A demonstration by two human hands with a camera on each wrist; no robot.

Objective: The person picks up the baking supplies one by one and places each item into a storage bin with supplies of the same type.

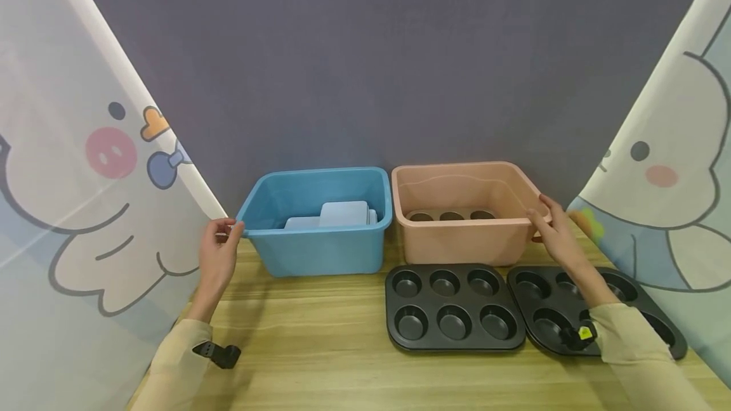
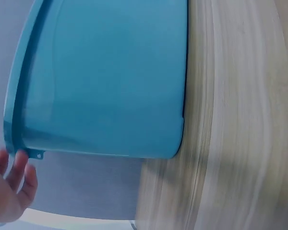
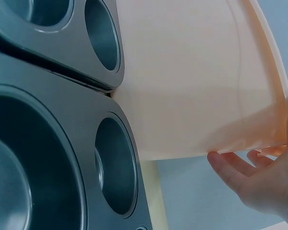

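On the left stands a blue plastic basin (image 1: 320, 252) with white rectangular boxes (image 1: 344, 214) inside. My left hand (image 1: 219, 259) holds its front left rim corner between thumb and bent fingers; the left wrist view shows fingertips right at the rim end. To its right is a peach-pink basin (image 1: 457, 243), where a muffin tin (image 1: 451, 214) is partly hidden behind the front wall. My right hand (image 1: 556, 236) grips this basin's front right corner. In the right wrist view the thumb lies against the pink wall, with other fingers partly hidden near the rim.
A black six-cup muffin tin (image 1: 454, 303) lies in front of the pink basin. Another black muffin tin (image 1: 548, 300) lies right of it, under my right forearm. Grey cloth (image 1: 365, 62) backs the wooden table (image 1: 308, 341); cartoon-print sheets flank both sides.
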